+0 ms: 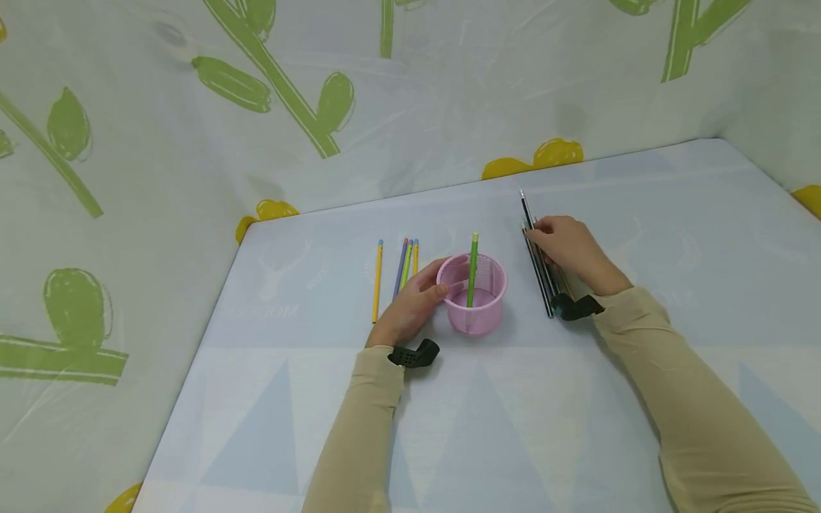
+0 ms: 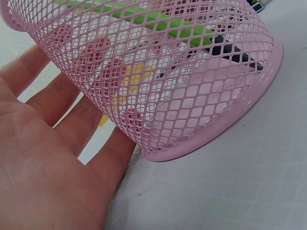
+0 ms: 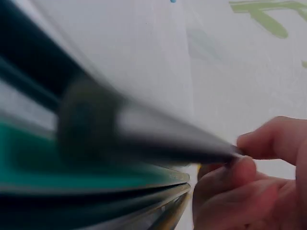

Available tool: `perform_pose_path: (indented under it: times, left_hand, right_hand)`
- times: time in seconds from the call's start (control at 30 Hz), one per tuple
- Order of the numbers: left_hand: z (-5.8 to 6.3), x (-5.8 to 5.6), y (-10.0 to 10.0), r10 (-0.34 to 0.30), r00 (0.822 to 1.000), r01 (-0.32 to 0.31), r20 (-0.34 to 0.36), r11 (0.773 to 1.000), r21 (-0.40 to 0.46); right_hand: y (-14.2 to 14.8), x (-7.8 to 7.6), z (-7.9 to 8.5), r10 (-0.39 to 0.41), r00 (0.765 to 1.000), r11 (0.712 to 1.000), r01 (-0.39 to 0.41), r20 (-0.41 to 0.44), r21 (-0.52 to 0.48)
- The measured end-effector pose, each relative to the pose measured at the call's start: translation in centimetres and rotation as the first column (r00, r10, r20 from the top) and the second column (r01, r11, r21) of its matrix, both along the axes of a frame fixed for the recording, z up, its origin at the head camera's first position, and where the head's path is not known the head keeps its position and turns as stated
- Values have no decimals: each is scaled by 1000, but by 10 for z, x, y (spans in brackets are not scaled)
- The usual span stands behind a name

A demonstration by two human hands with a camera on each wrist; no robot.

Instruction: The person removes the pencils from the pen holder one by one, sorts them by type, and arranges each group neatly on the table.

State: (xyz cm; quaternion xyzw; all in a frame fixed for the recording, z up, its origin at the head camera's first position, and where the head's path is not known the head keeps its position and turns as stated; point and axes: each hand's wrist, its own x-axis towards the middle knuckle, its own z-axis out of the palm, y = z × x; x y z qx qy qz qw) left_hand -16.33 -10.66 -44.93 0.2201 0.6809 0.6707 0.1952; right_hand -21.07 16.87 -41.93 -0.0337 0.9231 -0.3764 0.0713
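Observation:
My left hand (image 1: 408, 305) holds a pink mesh pencil cup (image 1: 476, 322) by its left side, thumb near the rim and fingers behind the wall. Inside leans one green pencil (image 1: 472, 274); its dark end touches the cup's bottom in the left wrist view. To the right, my right hand (image 1: 573, 251) pinches a dark pencil (image 3: 163, 134) between thumb and fingers. That pencil's far end (image 1: 524, 203) sticks out past the fingertips. Under and beside this hand lie several dark pencils (image 1: 541, 279) in a loose bundle, partly hidden by it.
Left of the cup, a yellow pencil (image 1: 377, 285) lies apart from a small group of coloured pencils (image 1: 404, 265), partly covered by the left hand. Everything rests on a pale patterned tabletop (image 1: 256, 413). A wall covering (image 1: 417, 107) with green plant prints stands behind.

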Motion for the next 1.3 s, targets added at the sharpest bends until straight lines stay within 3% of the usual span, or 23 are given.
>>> perform_pose_path:
  times: [0.2,0.57,0.67,0.87,1.03,1.3]
  left_hand:
    - [-1,1,0,13,1000,-13,-19,999,-34]
    - [-4,2,1,-13,1000,13,8,1000,16]
    - [0,3,2,-13,1000,13,6,1000,-12]
    - [17,12,1,-9,999,7,-35,999,-54]
    - [24,13,-1,2,998,-10,-68,993,-116]
    - [24,11,-1,-7,1000,6,-18,999,-53]
  right_hand:
    - [3,-1,-4,20,996,998,-26,90,59]
    - [5,-1,-7,47,993,996,-55,105,77]
    - [7,0,-7,38,993,997,-45,111,59]
    - [9,-4,-3,41,988,998,-48,146,43]
    - [7,-10,2,54,981,988,-79,186,129]
    - [-2,-15,7,64,976,963,-115,210,244]
